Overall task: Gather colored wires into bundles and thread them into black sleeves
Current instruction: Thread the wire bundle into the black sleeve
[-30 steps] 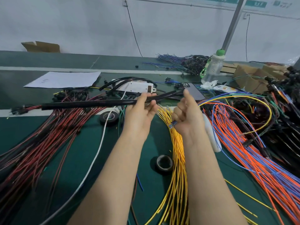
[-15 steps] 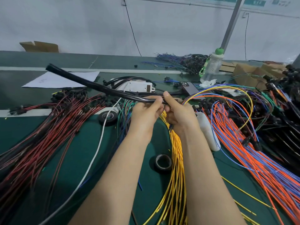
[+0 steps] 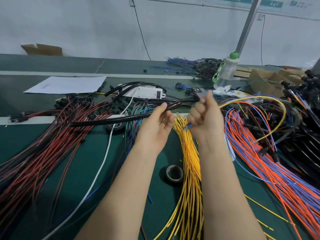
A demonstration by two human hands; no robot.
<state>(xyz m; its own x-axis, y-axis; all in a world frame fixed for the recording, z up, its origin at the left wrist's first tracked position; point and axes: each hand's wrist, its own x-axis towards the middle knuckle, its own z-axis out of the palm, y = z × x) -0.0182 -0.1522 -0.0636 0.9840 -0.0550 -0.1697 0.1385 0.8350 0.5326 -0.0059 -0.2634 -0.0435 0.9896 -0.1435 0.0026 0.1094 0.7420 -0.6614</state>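
Observation:
A long black sleeve (image 3: 110, 120) lies nearly level above the bench, its right end pinched between thumb and fingers of my left hand (image 3: 155, 125). My right hand (image 3: 205, 116) is closed in a fist round a small bundle of colored wires (image 3: 245, 99); blue wire tips poke out below the fist, and yellow, orange and blue strands arch away to the right. The two hands are a short gap apart. A sheaf of yellow wires (image 3: 189, 163) lies on the green bench between my forearms.
Red and black wires (image 3: 43, 146) fan over the left of the bench; orange and blue wires (image 3: 270, 163) cover the right. A tape roll (image 3: 174, 173) sits between my arms. A white box (image 3: 147, 91), a phone (image 3: 200, 91), a bottle (image 3: 225, 71) and paper (image 3: 67, 84) lie behind.
The sleeve's far end swung up and then dropped back to near level. My hands came together half a second ago and have drawn apart again.

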